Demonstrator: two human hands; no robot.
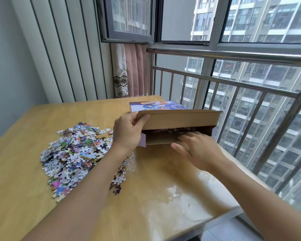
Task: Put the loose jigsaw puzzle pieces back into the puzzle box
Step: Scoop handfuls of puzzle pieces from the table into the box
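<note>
Loose multicoloured cardboard jigsaw pieces lie heaped on the pale wooden worktop, left of the person's left forearm; the right hand, fingers straight and spread, reaches flat into the open front of the brown cardboard puzzle box, where a few pieces show; the left hand pinches the raised lid flap's corner; beyond stands a steel railing.
</note>
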